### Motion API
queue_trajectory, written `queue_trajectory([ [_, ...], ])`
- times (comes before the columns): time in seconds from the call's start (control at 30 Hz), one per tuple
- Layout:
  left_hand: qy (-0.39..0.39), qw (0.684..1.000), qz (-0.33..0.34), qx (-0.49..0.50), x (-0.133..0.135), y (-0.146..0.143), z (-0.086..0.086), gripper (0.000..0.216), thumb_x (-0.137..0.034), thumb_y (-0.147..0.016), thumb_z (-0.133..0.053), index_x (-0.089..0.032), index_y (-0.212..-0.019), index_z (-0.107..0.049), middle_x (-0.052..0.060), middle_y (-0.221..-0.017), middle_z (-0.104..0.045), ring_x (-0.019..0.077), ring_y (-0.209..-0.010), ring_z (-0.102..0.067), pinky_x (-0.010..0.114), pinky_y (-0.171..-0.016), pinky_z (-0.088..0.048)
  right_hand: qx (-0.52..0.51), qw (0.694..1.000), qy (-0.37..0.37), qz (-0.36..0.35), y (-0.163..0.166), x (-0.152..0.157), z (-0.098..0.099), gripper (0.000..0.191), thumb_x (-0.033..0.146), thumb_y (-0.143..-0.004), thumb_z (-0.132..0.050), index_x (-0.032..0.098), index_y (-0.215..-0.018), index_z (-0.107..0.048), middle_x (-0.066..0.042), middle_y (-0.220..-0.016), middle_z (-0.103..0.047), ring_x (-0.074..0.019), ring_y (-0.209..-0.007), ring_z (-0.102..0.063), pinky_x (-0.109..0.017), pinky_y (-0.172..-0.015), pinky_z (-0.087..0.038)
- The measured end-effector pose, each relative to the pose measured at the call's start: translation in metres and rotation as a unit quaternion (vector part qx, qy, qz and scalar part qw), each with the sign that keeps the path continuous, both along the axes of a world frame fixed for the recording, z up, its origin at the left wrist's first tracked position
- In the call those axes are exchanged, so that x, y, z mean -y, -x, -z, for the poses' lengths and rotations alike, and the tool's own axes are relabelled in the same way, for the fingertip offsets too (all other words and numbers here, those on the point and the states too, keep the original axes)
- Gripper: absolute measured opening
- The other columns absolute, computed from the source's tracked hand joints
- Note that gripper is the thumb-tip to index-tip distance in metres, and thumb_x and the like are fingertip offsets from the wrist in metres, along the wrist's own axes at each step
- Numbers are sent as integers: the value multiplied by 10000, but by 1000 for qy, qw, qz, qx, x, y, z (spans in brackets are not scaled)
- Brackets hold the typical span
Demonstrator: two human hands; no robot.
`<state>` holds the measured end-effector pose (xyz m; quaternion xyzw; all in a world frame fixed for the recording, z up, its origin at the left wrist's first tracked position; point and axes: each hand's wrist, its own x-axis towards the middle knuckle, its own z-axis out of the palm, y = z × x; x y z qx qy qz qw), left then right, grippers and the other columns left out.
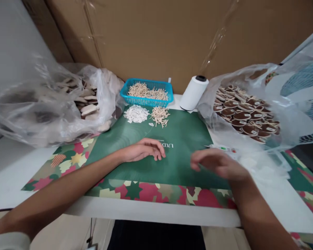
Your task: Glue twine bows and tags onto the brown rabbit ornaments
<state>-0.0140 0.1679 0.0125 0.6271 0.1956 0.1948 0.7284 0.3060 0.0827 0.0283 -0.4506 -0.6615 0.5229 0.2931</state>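
Note:
My left hand (144,150) rests palm down on a green sheet (182,139), fingers loosely curled and empty. My right hand (217,163) hovers just above the sheet's right edge, fingers relaxed and apart, holding nothing. Behind the hands lie a small heap of white tags (136,114) and a heap of tan strings (159,115). A blue basket (147,92) of more tan strings stands beyond them.
A clear bag of pale flat pieces (67,100) lies at the left. At the right, a clear bag of brown round tagged pieces (246,113). A white thread spool (193,92) leans by the cardboard wall. A fan (306,100) sits far right. Leaf-patterned paper (151,191) covers the table.

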Motion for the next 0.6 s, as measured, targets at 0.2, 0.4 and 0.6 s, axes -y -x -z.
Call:
queue_trajectory([
  [0.2,-271,908,-319,1,-48,76,-71,303,-485,-775,-584,-203,-861,-658,71,-889,-697,199,-826,-633,366,-801,-553,129,991,-16,-15,62,-5,11,334,521,-1018,-617,240,-1078,-786,-52,-993,-779,-192,-823,-644,-315,-752,-490],
  [0.4,-393,749,-463,-264,-89,174,-87,195,-283,-678,-642,-165,-828,-685,40,-869,-700,190,-796,-591,321,-793,-525,165,985,-54,-17,66,-8,18,287,440,-1038,-580,224,-1040,-769,-35,-899,-745,-192,-796,-631,-304,-717,-451],
  [0.6,-440,709,-401,-377,-103,178,-52,93,-209,-596,-609,-198,-643,-689,57,-707,-685,241,-764,-642,321,-771,-503,151,987,-61,-9,70,-13,28,329,473,-1026,-587,201,-962,-762,-31,-854,-724,-189,-776,-609,-296,-696,-425],
])
